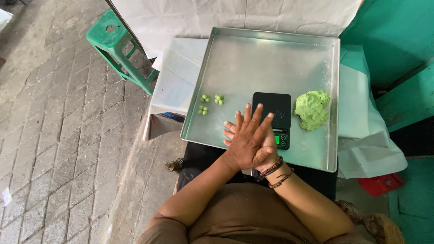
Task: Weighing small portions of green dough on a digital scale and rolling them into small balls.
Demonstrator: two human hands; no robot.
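1. Head view is showing the left hand (pixel 246 142) lying flat on top of the right hand (pixel 266 151), palms pressed together over the near edge of a steel tray (pixel 271 58). Whether a bit of dough is sitting between the palms I cannot tell; nothing green is showing there.

2. Both hands are hovering just beside, and partly over, a small black scale (pixel 272 118) with a lit green display. A wide rolling stroke is likely to be nudging the scale or pressing its buttons, which would be upsetting the reading.

3. Green dough lump (pixel 312 110) is resting on the tray to the right of the scale, near the tray wall and apart from the hands. Left uncovered, it is probably drying at the surface.

4. Three clusters of small green dough balls (pixel 210 103) are sitting left of the scale, close to one another. Balls in each cluster are touching, so they may be sticking together or flattening.

5. Tray is overhanging the person's lap beyond the white paper-covered table (pixel 178 77); leaning on the near rim could be tipping it, sending the balls rolling.

6. Beaded bracelets (pixel 276 174) on the right wrist are riding near the work and could be picking up dough.
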